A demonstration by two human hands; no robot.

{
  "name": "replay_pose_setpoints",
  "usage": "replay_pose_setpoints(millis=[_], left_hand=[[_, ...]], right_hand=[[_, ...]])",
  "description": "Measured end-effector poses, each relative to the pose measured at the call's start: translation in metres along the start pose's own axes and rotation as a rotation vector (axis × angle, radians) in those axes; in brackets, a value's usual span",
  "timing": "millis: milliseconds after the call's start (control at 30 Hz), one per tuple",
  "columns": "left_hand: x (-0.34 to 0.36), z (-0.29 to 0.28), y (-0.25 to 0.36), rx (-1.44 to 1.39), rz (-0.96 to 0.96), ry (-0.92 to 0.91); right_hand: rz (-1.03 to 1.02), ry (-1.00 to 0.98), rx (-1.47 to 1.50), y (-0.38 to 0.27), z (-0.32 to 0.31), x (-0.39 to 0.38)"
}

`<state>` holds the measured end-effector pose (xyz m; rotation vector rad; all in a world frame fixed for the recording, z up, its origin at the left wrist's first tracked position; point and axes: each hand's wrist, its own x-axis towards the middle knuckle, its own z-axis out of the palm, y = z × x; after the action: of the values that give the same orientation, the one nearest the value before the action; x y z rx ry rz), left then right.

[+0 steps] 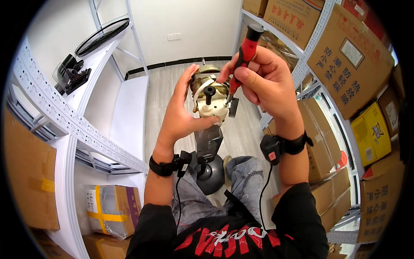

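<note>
A cream fan motor housing (215, 110) with a black knob on top sits on a dark upright stand (207, 146) above a round black base (211, 179) near my feet. My left hand (183, 116) wraps round the housing's left side, thumb along its lower front. My right hand (267, 82) grips a red and black screwdriver (248, 47), held upright with its tip down at the housing's right side, beside a small dark part (233, 107). Whether the tip sits in a screw is too small to tell.
White shelving (125, 108) on the left holds a round fan guard (102, 36), dark parts (69, 73) and a taped box (112, 209). Racks on the right carry stacked cardboard boxes (327, 26) and a yellow box (370, 131). A white wall (185, 21) stands ahead.
</note>
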<state>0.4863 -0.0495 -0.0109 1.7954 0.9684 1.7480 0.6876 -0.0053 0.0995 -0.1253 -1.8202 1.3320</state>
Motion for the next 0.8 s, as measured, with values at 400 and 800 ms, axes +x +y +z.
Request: replay_pose_setpoints(millis=[400, 800], left_hand=[[0.000, 0.000, -0.002, 0.017, -0.010, -0.020], [0.001, 0.000, -0.002, -0.004, -0.011, -0.023]], right_hand=[[0.099, 0.087, -0.182, -0.009, 0.006, -0.003], [-0.053, 0.198, -0.177, -0.002, 0.007, 0.000]])
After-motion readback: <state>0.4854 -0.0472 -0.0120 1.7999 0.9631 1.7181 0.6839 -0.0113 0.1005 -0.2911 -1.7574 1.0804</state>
